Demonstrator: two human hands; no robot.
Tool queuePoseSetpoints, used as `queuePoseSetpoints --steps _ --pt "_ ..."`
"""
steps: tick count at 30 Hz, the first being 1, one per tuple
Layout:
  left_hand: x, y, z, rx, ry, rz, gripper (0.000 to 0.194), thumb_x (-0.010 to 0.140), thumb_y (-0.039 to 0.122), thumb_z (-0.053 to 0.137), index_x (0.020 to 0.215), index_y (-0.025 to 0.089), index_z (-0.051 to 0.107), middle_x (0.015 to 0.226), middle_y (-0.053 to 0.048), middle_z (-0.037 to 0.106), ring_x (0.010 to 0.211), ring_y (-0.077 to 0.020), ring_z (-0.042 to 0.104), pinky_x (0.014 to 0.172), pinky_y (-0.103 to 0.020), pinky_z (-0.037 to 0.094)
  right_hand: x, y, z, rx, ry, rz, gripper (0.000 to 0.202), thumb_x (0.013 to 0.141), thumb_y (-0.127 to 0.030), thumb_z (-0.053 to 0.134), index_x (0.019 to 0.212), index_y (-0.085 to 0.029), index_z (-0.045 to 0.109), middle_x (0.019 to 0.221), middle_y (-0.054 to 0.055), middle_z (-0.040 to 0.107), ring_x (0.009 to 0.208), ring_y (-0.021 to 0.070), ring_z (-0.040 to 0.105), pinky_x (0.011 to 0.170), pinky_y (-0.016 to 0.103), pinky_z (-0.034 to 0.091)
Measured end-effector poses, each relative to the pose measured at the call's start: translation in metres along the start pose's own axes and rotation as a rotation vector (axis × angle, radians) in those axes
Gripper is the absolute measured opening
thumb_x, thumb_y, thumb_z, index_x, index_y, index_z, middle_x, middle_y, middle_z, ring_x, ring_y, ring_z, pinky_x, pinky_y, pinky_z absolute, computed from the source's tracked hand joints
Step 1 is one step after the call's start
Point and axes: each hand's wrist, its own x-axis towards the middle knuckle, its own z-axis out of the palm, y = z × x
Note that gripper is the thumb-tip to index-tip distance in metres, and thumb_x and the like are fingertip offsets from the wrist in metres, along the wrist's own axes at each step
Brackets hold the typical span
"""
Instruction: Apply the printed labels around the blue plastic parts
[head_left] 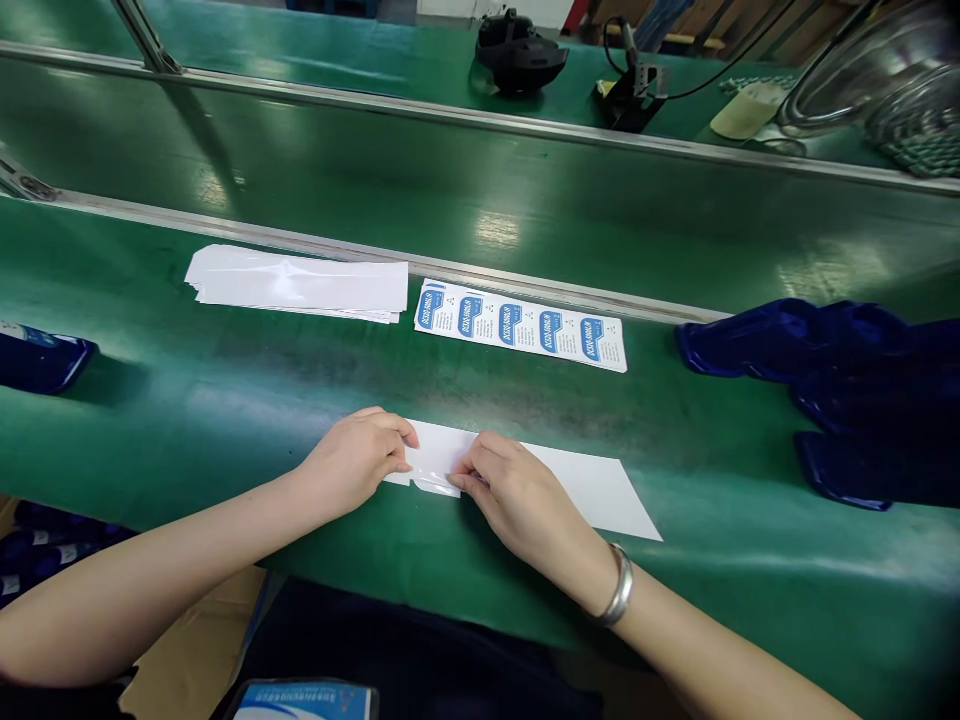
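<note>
A white paper strip [592,490] lies on the green table in front of me, its right end cut at a slant. A glossy, see-through film piece [433,474] sits over the left part of the strip, its lower edge sticking out a little. My left hand [364,458] is closed at the left end of the strip, thumb and fingers curled on it. With thumb and fingers pinched together, my right hand [517,490] grips the film's right edge. The right palm covers part of the strip.
Behind my hands lie a stack of white strips [300,283] and a stack of blue-and-white label sheets [521,325]. Several dark blue plastic parts [885,400] stand at the right, another blue part [45,358] at the left. A metal rail [360,254] runs behind.
</note>
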Motion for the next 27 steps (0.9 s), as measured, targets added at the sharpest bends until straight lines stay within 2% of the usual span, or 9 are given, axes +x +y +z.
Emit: queuePoseSetpoints --steps 4,10,21,27 --pt "-0.003 0.000 -0.001 -0.018 0.029 -0.043 0.020 0.093 0.015 0.059 0.074 0.018 0.066 0.104 -0.003 0.073 0.090 -0.0202 0.064 0.083 -0.035 0.051 -0.005 0.006 -0.008 0.072 -0.008 -0.021 0.015 0.097 -0.007 0.064 0.087 -0.018 0.061 0.088 0.004 0.057 0.078 0.0207 0.057 0.068 0.032 0.048" --pt "-0.009 0.000 -0.010 -0.123 -0.092 -0.037 0.007 0.092 0.026 0.067 0.086 0.023 0.067 0.124 -0.003 0.064 0.113 -0.0238 0.058 0.095 -0.039 0.046 -0.027 0.026 -0.026 0.204 -0.058 -0.047 0.015 0.094 -0.006 0.068 0.090 -0.019 0.064 0.090 0.003 0.059 0.085 0.0213 0.056 0.072 0.032 0.047" --pt "-0.002 0.003 -0.002 -0.101 -0.062 -0.063 0.019 0.093 0.031 0.065 0.076 0.024 0.071 0.119 -0.002 0.064 0.098 -0.0221 0.057 0.090 -0.041 0.045 -0.019 0.026 -0.023 0.086 -0.063 0.009 0.020 0.094 -0.005 0.068 0.080 -0.018 0.061 0.083 0.002 0.057 0.080 0.0205 0.055 0.072 0.032 0.046" --pt "0.014 -0.006 -0.005 -0.040 -0.015 -0.048 0.025 0.093 0.030 0.063 0.071 0.022 0.070 0.113 -0.001 0.068 0.094 -0.0215 0.061 0.088 -0.039 0.046 -0.009 0.028 -0.022 -0.094 0.023 -0.028 0.016 0.097 -0.009 0.065 0.084 -0.016 0.060 0.085 0.005 0.055 0.078 0.0217 0.053 0.072 0.034 0.048"
